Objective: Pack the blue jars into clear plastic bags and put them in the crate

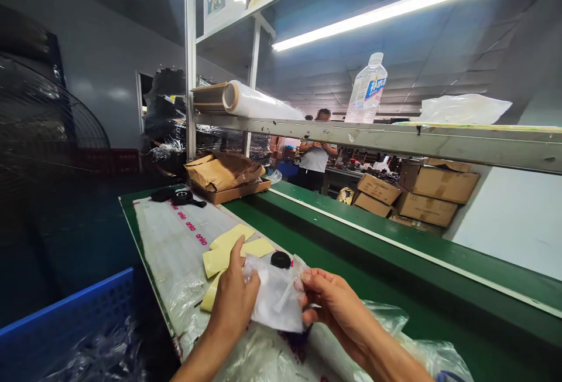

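from my seat at the far end of the head camera, i have both bare hands low in view, with a small translucent plastic bag (274, 303) between them, above the near part of the worktop. the right hand (329, 297) pinches the bag's right edge between thumb and fingers. the left hand (235, 291) is half spread, its index finger pointing up and its thumb against the bag's left edge; i cannot tell whether its other fingers grip. a round black disc (281, 259) shows at the bag's far edge, and i cannot make out whether it touches. just beyond the left hand i see overlapping pale yellow slips (219, 260), lying on a whitish plastic sheet (164, 241) printed in pink. at that sheet's far end are black items (182, 197), one with a white mark, and next to them a shallow cardboard tray (239, 193) bearing crumpled brown paper (226, 170). a green surface (302, 235) runs along the right. low on the left is a blue plastic basket (65, 306). on the shelf (307, 130) above, a roll of clear film (263, 102) lies left of an upright labelled bottle (367, 92). farther back, a person (314, 156) stands left of stacked cartons (428, 194).
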Tool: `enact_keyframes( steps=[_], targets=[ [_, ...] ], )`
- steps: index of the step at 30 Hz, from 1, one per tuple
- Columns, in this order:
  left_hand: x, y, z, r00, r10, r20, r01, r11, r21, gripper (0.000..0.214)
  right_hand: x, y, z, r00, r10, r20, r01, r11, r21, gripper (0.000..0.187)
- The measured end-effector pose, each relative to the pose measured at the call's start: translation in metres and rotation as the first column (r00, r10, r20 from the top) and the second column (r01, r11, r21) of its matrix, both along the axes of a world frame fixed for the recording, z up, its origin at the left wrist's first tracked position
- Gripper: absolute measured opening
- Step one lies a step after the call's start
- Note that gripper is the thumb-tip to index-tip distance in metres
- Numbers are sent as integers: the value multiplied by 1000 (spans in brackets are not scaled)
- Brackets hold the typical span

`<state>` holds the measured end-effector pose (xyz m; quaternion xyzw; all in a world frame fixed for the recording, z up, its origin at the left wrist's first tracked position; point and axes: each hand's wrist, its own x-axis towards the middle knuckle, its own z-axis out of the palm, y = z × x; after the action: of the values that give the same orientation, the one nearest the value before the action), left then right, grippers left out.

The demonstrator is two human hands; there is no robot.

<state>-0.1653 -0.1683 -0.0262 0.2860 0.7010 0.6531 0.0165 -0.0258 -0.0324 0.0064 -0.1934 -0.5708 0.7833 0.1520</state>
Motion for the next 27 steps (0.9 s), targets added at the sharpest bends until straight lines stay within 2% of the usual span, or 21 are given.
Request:
enact_keyframes(
  steps=[2, 3, 4, 5, 7, 9, 10, 11, 13, 16, 19, 21, 23, 25, 27],
  targets=[
    [1, -5, 2, 945, 39, -325, -75, 992, -102, 54, -6, -2, -1, 1000, -12, 4, 12, 1000, 9, 34],
    [3, -7, 4, 900, 2, -435, -81, 983, -162, 46, -9, -4, -1, 1000, -21, 11, 21, 1000, 20, 35],
    [6, -8, 6, 875, -48, -482, -66, 974, -218, 43, -12, -6, -1, 999, -34, 19, 33, 999, 36, 36],
    [10, -8, 8, 874, -89, -477, -42, 965, -258, 42, -16, -8, -1, 999, -44, 23, 43, 998, 53, 36],
    [15, -6, 14, 925, -133, -355, 32, 960, -277, 36, -21, -11, 0, 998, -53, 27, 51, 994, 92, 36],
    [17, -4, 21, 959, -220, -180, 172, 953, -250, 25, -25, -12, 0, 999, -42, 24, 38, 988, 147, 33],
    [15, -3, 24, 951, -273, -142, 234, 942, -242, 21, -26, -12, 0, 1000, -21, 20, 17, 984, 180, 31],
    [13, -2, 26, 933, -325, -155, 280, 926, -252, 22, -27, -11, 0, 1000, 6, 20, -10, 976, 217, 28],
    [4, 0, 29, 872, -404, -277, 316, 896, -312, 26, -29, -6, 1, 998, 59, 24, -64, 934, 352, 26],
    [-16, 5, 32, 795, -408, -449, 242, 892, -383, 24, -34, 5, 3, 998, 56, 38, -67, 803, 592, 28],
    [-33, 12, 43, 724, -308, -617, 64, 921, -384, 20, -40, 19, 10, 997, -76, -31, 73, 647, 759, 24],
    [-39, 16, 54, 629, -261, -732, -53, 925, -376, 21, -42, 26, 15, 980, -162, -114, 180, 496, 849, 21],
    [-39, 16, 60, 522, -254, -814, -135, 918, -373, 23, -41, 29, 17, 964, -204, -168, 232, 349, 908, 20],
    [-34, 13, 58, 427, -264, -865, -190, 909, -372, 23, -36, 31, 13, 960, -225, -168, 223, 246, 943, 20],
    [-27, 9, 47, 355, -277, -893, -228, 901, -370, 24, -30, 31, 4, 958, -249, -139, 186, 175, 967, 19]
  ],
)
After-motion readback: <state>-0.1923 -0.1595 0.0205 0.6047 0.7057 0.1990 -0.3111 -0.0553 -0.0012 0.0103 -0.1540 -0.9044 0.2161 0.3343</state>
